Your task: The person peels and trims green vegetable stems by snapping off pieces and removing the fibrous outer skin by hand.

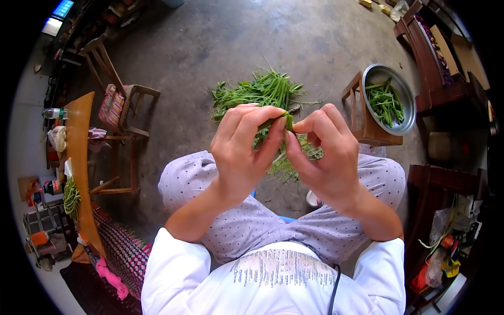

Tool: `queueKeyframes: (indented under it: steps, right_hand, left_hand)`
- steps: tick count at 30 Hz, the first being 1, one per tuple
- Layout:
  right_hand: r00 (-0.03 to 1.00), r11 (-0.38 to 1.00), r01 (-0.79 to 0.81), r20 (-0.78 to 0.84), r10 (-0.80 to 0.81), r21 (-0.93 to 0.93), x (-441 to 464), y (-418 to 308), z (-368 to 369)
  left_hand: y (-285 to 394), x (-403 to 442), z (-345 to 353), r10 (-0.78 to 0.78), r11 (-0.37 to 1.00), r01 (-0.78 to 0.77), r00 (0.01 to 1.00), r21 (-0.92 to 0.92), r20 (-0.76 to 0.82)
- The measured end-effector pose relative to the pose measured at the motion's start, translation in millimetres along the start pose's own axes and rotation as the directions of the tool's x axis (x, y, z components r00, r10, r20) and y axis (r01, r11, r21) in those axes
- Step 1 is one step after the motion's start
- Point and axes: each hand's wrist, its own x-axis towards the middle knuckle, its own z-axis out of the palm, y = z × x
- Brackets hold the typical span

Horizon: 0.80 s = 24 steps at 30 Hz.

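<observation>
The left hand (242, 140) and the right hand (332, 153) are close together, and their fingers (310, 124) pinch a green stem (290, 123). Beyond them, a loose pile of leafy greens (265, 92) lies on the grey floor (252, 37). On the right side, a wooden seat (380, 138) carries a metal basin (403, 86) with cut greens (386, 103) inside. On the left side, a wooden chair (116, 79) stands near the desk (80, 123).

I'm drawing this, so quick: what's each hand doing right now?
Left hand: closed, pinching a green stem.
Right hand: closed, pinching green stem too; whether it's the same piece, I can't tell.
</observation>
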Motion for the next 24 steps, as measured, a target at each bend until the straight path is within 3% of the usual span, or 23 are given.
queueKeyframes:
  steps: [1,2,3,4,5,6,8,9,10,12,21,24]
  right_hand:
    - [1.000,1.000,0.005,-0.003,-0.005,-0.001,1,-1,1]
    - [0.999,1.000,0.022,-0.049,-0.021,0.017,3,-2,2]
    - [0.995,0.999,0.040,-0.095,-0.036,0.034,5,-2,2]
    - [0.994,0.999,0.045,-0.098,-0.041,0.032,7,0,3]
    - [0.992,0.998,0.049,-0.113,-0.046,0.027,8,2,3]
    - [0.991,0.998,0.052,-0.127,-0.049,0.023,9,4,3]
    - [0.993,0.999,0.049,-0.112,-0.048,0.008,10,4,3]
    - [0.994,0.999,0.045,-0.096,-0.045,-0.004,10,4,3]
    - [0.995,0.999,0.046,-0.093,-0.046,-0.004,9,5,4]
    - [0.998,0.998,0.055,-0.039,-0.056,-0.028,8,5,5]
    - [0.990,0.990,0.102,0.108,-0.091,-0.095,8,8,3]
    - [0.984,0.986,0.090,0.165,-0.066,-0.143,6,2,-1]
  left_hand:
    - [3,0,-1,-0.115,0.991,0.115,0.993,-0.064,0.007]
    - [5,1,-2,-0.110,0.992,0.110,0.994,-0.065,0.003]
    - [6,3,-2,-0.366,0.832,0.380,0.924,-0.405,0.115]
    - [7,5,-3,-0.532,0.493,0.583,0.789,-0.645,0.307]
    - [-5,3,-2,-0.480,0.368,0.608,0.772,-0.704,0.416]
    - [-8,3,-2,-0.478,0.368,0.606,0.774,-0.706,0.415]
    - [-11,4,-1,-0.453,-0.161,0.675,0.598,-0.720,0.661]
    - [-12,3,0,-0.404,-0.252,0.657,0.595,-0.710,0.695]
    - [-13,4,0,-0.406,-0.254,0.656,0.595,-0.711,0.693]
    - [-16,5,0,-0.387,-0.431,0.673,0.463,-0.600,0.797]
    - [-27,6,-5,-0.282,-0.555,0.625,0.479,-0.548,0.831]
    - [-29,10,-10,-0.344,-0.558,0.607,0.452,-0.566,0.823]
